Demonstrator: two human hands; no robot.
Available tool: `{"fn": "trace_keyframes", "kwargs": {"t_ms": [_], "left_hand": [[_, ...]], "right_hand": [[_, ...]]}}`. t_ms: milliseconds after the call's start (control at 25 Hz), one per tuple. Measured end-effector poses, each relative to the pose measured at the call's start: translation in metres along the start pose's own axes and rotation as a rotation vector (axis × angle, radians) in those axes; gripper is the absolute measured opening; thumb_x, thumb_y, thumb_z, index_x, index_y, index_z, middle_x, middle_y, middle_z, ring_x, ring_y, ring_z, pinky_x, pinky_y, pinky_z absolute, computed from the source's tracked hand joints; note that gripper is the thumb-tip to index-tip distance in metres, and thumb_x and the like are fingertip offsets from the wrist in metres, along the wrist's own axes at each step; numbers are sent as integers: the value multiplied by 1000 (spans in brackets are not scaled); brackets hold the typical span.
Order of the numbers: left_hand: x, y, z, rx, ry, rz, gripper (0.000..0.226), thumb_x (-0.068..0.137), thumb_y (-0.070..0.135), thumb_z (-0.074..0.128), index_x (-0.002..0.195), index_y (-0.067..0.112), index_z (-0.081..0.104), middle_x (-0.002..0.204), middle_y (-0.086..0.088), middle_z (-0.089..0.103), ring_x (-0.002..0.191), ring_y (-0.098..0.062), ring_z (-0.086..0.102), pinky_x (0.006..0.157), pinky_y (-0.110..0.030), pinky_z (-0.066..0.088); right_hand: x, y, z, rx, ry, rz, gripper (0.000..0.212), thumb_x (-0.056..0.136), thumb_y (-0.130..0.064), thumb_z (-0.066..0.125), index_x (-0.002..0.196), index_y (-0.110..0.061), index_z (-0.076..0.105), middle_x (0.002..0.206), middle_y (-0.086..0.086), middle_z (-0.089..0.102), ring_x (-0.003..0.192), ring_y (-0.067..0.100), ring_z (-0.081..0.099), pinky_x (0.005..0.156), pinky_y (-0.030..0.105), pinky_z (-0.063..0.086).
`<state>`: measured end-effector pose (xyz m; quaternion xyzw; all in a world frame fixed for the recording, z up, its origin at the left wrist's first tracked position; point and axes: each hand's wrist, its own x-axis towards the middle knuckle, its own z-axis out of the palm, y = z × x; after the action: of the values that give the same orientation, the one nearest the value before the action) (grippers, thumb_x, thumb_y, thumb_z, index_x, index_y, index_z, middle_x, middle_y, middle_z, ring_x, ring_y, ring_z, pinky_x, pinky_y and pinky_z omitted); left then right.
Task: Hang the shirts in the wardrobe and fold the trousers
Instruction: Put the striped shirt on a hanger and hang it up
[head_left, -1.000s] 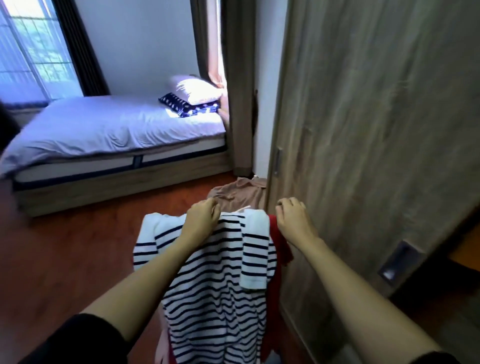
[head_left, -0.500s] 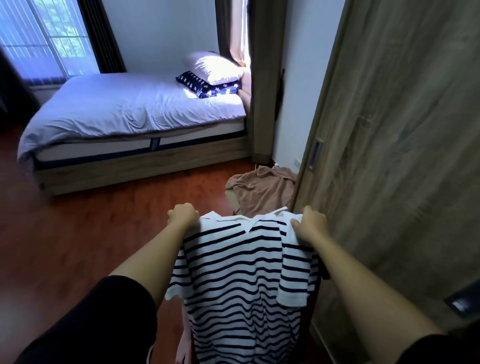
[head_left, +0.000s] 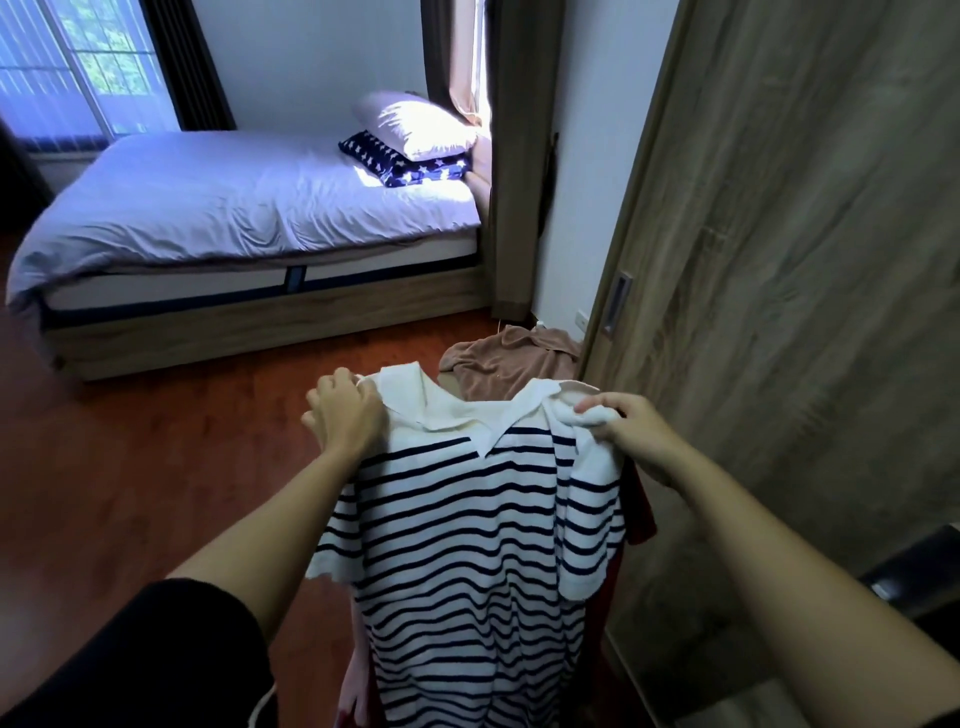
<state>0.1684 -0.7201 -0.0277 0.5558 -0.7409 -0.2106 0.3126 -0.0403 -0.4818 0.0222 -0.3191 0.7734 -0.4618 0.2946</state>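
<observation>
- Left hand (head_left: 345, 415) gripped the striped shirt (head_left: 467, 545) at one shoulder, fingers curled into the cloth just beside the collar (head_left: 452, 410).
- Right hand (head_left: 631, 431) pinched a bunch of white cloth at the other shoulder.
- Change over the last second: the hands moved apart. The shirt went from bunched, with a sleeve flopped across the front, to spread and hanging flat with the collar open.
- Shirt was held in the air beside the wardrobe door (head_left: 779, 312). A red garment (head_left: 641, 514) showed behind its right edge.
- Tan garment (head_left: 514, 358) lay on the floor (head_left: 156, 467) beyond.
- Judgement: shirt squared up for a hanger. No hanger in view, so hanging not yet done.
</observation>
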Motion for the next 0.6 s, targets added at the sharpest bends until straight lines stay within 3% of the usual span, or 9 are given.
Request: {"fn": "trace_keyframes", "kwargs": {"t_ms": [120, 200, 240, 320, 400, 480, 600], "left_hand": [[-20, -18, -31, -363, -53, 170, 26, 81, 25, 33, 78, 5, 50, 76, -7, 54, 73, -22, 49, 72, -40, 40], [-32, -29, -40, -418, -207, 204, 27, 79, 27, 33, 81, 3, 46, 71, -5, 50, 66, -18, 44, 60, -34, 36], [-37, -33, -38, -392, -298, 187, 30, 79, 33, 35, 86, 5, 45, 74, -5, 53, 67, -20, 47, 59, -34, 36], [-41, -35, -26, -305, -433, 87, 44, 82, 52, 41, 99, 12, 46, 91, -7, 59, 82, -25, 55, 69, -35, 40], [-36, -28, -15, -165, -471, -28, 54, 85, 56, 50, 117, 12, 44, 110, -12, 58, 98, -30, 56, 81, -35, 42], [-23, -20, -9, 12, -462, -135, 61, 86, 47, 57, 127, 7, 38, 122, -16, 55, 107, -33, 55, 87, -36, 45], [-13, -14, -14, 175, -483, -195, 52, 83, 43, 60, 122, 9, 49, 121, -14, 58, 107, -32, 57, 87, -36, 48]], "right_hand": [[-24, 11, -11, -167, -42, -112, 43, 71, 10, 54, 91, -26, 64, 115, 3, 45, 100, 12, 51, 74, 8, 44], [-28, 22, -9, -309, -127, -151, 51, 65, 1, 56, 105, -30, 61, 121, 0, 37, 113, 14, 46, 87, 7, 38], [-26, 25, -5, -396, -185, -154, 52, 67, -6, 59, 111, -32, 60, 123, -1, 36, 118, 15, 43, 93, 13, 35], [-24, 24, 15, -556, -183, -86, 39, 80, -35, 62, 118, -30, 58, 127, 0, 40, 119, 17, 45, 101, 25, 35], [-16, 20, 36, -669, -41, 15, 67, 78, -73, 38, 118, -21, 53, 126, 3, 50, 112, 22, 53, 96, 39, 43], [-7, 13, 51, -769, 127, 83, 79, 79, -76, 28, 123, -12, 46, 127, 8, 54, 114, 28, 52, 92, 42, 43], [0, 6, 64, -872, 267, 82, 67, 87, -58, 45, 129, -5, 40, 135, 14, 47, 124, 33, 41, 96, 40, 38]]}}
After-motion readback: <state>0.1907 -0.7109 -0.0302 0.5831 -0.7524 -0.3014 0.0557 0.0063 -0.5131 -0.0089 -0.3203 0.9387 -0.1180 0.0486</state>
